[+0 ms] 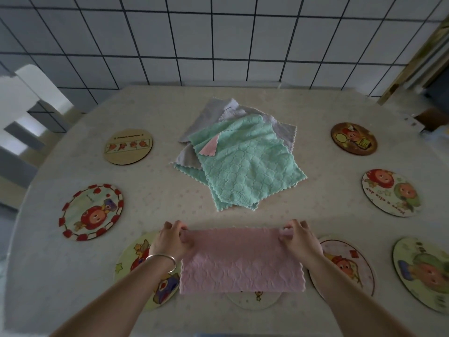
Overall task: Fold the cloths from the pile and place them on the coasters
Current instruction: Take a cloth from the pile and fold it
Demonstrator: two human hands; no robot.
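Fingers [181, 235] of my left hand [170, 242] are pinching the far left corner of the pink cloth [240, 261], and my right hand [300, 242] is pinching the far right corner the same way, thumbs under, fingers curled over the edge. I am holding the cloth stretched between them at six o'clock on the table [158, 195], its near edge lying over a partly hidden coaster [255, 300]. I judge the fold is under way: the cloth is looking doubled already, though I cannot tell how many layers. The pile [240, 156] of green and grey cloths is sitting at twelve o'clock, well apart. Next I am expecting to bring one side across the other, matching scalloped edges, then set it on a coaster; slack grip could skew the corners.
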